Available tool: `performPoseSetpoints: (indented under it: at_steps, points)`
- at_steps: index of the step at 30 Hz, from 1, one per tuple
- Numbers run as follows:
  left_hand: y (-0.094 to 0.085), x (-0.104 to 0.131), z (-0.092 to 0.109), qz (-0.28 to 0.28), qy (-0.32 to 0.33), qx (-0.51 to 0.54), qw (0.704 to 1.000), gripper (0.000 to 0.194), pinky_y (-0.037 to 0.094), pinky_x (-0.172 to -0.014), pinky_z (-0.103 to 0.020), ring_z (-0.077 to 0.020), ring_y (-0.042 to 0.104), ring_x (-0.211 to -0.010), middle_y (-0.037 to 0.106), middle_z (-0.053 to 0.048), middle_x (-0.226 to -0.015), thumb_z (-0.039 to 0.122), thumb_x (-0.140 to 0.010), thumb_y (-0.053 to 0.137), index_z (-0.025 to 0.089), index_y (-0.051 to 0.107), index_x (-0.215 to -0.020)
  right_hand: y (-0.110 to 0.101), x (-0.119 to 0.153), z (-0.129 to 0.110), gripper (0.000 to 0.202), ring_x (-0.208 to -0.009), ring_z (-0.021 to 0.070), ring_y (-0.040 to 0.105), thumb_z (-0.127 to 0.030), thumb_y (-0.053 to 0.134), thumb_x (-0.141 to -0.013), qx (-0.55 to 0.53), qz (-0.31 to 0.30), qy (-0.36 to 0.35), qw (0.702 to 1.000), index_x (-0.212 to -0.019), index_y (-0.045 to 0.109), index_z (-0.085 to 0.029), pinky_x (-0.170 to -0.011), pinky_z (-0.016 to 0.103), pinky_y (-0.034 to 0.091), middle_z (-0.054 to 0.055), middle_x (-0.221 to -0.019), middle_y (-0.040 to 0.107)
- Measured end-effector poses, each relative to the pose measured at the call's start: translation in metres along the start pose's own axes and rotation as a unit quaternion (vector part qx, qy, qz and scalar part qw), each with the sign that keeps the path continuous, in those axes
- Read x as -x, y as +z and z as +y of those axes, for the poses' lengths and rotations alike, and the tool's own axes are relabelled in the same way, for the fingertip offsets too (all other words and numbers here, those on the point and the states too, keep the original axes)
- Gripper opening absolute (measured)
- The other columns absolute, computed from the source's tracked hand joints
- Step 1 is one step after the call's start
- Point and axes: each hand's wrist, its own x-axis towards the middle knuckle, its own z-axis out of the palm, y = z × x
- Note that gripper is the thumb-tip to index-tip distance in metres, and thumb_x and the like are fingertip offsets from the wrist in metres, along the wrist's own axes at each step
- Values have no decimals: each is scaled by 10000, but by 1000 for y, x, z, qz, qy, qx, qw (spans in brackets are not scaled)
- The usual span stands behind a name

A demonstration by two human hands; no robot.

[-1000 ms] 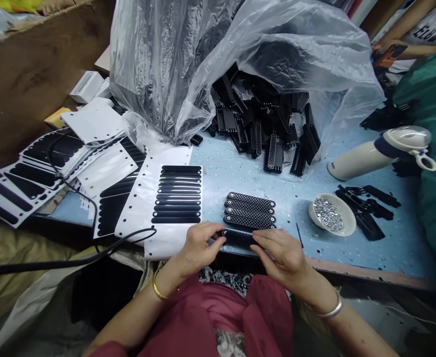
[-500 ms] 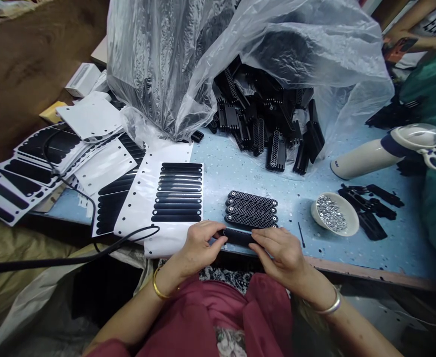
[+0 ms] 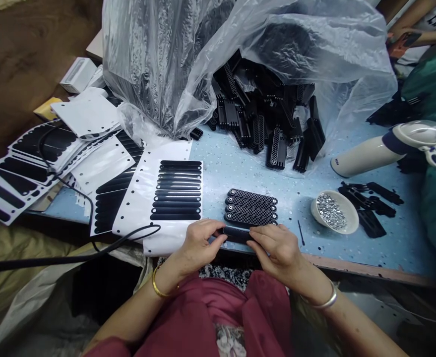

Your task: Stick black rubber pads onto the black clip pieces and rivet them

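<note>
Near the table's front edge, my left hand (image 3: 205, 241) pinches the left end of a flat black strip-shaped piece (image 3: 237, 234). The fingers of my right hand (image 3: 276, 246) close on its right end, covering that tip. Just behind the piece lies a row of several black mesh-patterned strips (image 3: 251, 207), side by side, with small metal rings at their ends. To the left is a white sheet of black stickers (image 3: 178, 191), long and round-ended. Right of my hands stand a white bowl (image 3: 335, 212) of small metal parts and a thin black stick (image 3: 301, 233).
A clear plastic bag (image 3: 158, 64) spills a heap of black parts (image 3: 270, 114) at the back. A bottle (image 3: 366, 154) leans at the right near loose black parts (image 3: 366, 208). Sticker sheets (image 3: 102, 163) pile up left; a black cable (image 3: 72, 263) crosses there. Another person's arm shows top right.
Both hands keep hold of the black piece. My right hand has shifted slightly left along it. The whole view has moved a little.
</note>
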Motion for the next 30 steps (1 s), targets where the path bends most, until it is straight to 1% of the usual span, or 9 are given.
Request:
performPoseSetpoints:
  at_steps: [3,5,8,11,13,19,23,26,30]
  points:
    - [-1,0,1,-1,-3,3,1000,137,494,-574,-231,-143,628,-645,688,-41,-713,126,-784,632,143,690,-907,0,0,0,152,-747,215,660,-132,552,-880,0,-4,5,1000,-920,698,-137,-647,353,480,116,-869,731]
    - [-1,1,1,7,-1,6,1000,166,498,-568,-228,-139,627,-636,689,-39,-711,135,-787,643,141,694,-945,0,0,0,154,-749,210,659,-136,549,-883,1,-6,8,1000,-926,696,-141,-655,350,481,115,-870,730]
    - [-1,0,0,22,19,22,999,212,521,-595,-232,-134,643,-645,715,-46,-763,144,-794,663,152,697,-1003,-2,0,0,147,-745,207,661,-133,552,-882,-1,-5,6,1000,-927,692,-131,-661,346,482,114,-863,730]
    - [-1,-1,0,29,38,27,998,174,545,-650,-251,-147,674,-692,741,-53,-824,135,-798,670,169,711,-963,-2,0,1,145,-739,205,664,-135,553,-884,1,-3,5,1000,-913,694,-121,-662,347,484,116,-860,732]
    - [-1,-2,0,31,41,23,998,156,553,-659,-259,-154,682,-700,746,-48,-816,136,-798,673,176,714,-944,-1,0,2,148,-738,206,667,-148,552,-891,5,-4,9,1000,-909,697,-125,-664,348,485,113,-855,733]
    - [-1,-2,-1,30,45,23,998,150,568,-661,-255,-158,699,-718,753,-52,-832,135,-800,676,178,718,-937,2,3,4,165,-739,200,675,-188,555,-909,-7,-5,29,1000,-934,711,-142,-679,347,514,105,-865,741]
    - [-2,-3,-2,13,73,35,997,166,580,-705,-268,-164,713,-765,758,-72,-882,114,-821,646,172,725,-955,3,5,6,147,-745,188,686,-190,577,-909,-44,15,35,998,-959,709,-148,-697,334,537,93,-895,749]
    - [-3,-4,-2,5,87,36,996,146,590,-705,-278,-171,719,-775,758,-83,-888,119,-831,634,176,739,-916,3,7,7,141,-761,189,692,-188,590,-906,-48,21,32,998,-983,704,-157,-708,337,542,87,-918,752]
    - [-2,-4,-3,8,82,26,996,138,600,-705,-290,-181,723,-775,758,-91,-887,136,-827,643,183,751,-898,4,11,9,175,-806,196,693,-174,600,-902,-42,28,15,999,-1055,684,-159,-713,342,541,93,-958,748]
